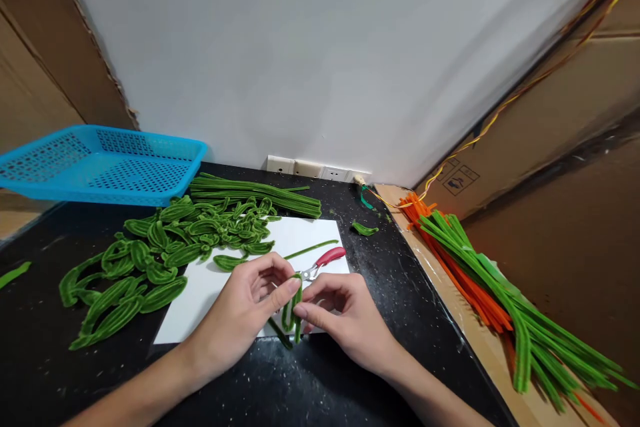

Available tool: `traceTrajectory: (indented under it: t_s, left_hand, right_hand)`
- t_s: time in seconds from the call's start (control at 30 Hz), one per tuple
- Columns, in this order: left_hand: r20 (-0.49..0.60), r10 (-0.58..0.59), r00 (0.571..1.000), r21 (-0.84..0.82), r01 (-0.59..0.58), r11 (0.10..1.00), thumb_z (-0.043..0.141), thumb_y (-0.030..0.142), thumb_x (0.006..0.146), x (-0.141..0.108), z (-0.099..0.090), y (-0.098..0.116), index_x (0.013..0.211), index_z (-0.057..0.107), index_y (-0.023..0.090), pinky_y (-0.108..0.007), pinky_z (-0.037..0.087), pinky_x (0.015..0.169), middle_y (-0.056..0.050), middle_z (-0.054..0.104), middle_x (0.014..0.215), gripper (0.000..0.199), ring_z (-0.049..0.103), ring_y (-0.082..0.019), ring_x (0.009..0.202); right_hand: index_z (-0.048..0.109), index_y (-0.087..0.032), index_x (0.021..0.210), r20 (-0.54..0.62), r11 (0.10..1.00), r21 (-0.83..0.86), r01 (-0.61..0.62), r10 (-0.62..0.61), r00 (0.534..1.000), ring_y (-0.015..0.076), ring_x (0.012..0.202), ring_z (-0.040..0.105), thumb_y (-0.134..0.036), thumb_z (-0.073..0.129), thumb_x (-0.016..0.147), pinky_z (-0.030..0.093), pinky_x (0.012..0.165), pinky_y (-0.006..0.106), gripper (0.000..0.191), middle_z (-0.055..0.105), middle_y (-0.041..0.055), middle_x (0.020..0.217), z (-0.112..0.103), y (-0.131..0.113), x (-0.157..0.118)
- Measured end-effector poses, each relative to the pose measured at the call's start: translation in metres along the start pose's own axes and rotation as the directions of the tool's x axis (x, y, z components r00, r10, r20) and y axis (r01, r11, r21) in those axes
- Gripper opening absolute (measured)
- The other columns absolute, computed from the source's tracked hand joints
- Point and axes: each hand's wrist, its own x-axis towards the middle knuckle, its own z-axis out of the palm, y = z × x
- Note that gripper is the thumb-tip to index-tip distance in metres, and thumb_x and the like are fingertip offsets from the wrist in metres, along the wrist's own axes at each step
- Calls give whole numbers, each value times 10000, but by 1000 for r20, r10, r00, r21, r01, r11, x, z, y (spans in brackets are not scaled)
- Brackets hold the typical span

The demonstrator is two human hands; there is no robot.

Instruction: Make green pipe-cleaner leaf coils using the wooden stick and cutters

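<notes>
A green pipe cleaner (287, 317) bent into narrow loops is held over the near edge of a white sheet (175, 320). My left hand (250, 300) pinches its top between thumb and fingers. From the other side my right hand (345, 313) grips it with thumb and forefinger, its other fingers curled. Just behind my hands lie pliers or cutters with red handles (330, 256), partly hidden. A straight green pipe cleaner (313, 249) rests on the sheet beyond them. Many leaf shapes bent from green pipe cleaner (160, 247) are heaped to the left.
A blue perforated basket (175, 195) stands back left. Behind the sheet lies a bundle of dark green pipe cleaners (255, 195). Bright green (500, 300) and orange pipe cleaners (465, 287) lie on cardboard at right. Sockets (320, 170) line the wall; a single leaf (364, 229) lies nearby.
</notes>
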Motion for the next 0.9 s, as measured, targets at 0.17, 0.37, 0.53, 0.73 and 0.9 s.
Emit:
traceTrajectory:
  t_s: [0.17,0.37,0.53,0.73,0.9]
  left_hand:
    - [17,29,999,15,-29,999,738,431,910,-3,2,-1,888,631,182,-263,500,768,-7,620,830,272,607,-173,810]
    - [47,42,998,82,-45,996,709,388,933,-4,-1,1,999,687,199,-269,521,800,-18,682,932,202,648,-182,867]
    - [29,71,997,182,-75,980,703,344,941,0,-7,0,1000,761,206,-266,531,783,-25,750,965,161,676,-173,835]
    - [-101,56,993,109,-45,993,790,360,861,4,-9,-1,894,754,175,-220,510,610,-5,721,776,191,647,-142,672]
    - [-89,-29,996,-8,28,1000,814,370,820,4,-8,0,896,707,160,-215,495,518,35,686,638,248,648,-146,537]
  right_hand:
    - [761,-163,699,-6,999,-42,-7,7,1000,136,548,662,-466,930,708,529,576,240,347,721,18,621,2,2,-2]
    - [776,-166,733,-13,989,-138,44,-46,999,142,566,659,-455,860,802,509,574,239,308,731,28,634,0,-3,-4]
    - [805,-180,877,-66,926,-340,168,-201,977,158,700,680,-389,751,923,524,663,247,221,768,38,784,-5,-5,-2]
    - [657,-224,1284,-77,899,-371,231,-278,957,197,886,746,-354,683,984,600,787,288,327,771,65,1038,-6,0,-7]
    - [526,-278,1416,31,729,-507,460,-518,855,242,1193,649,-258,841,846,590,935,314,652,620,100,1366,-5,5,-4]
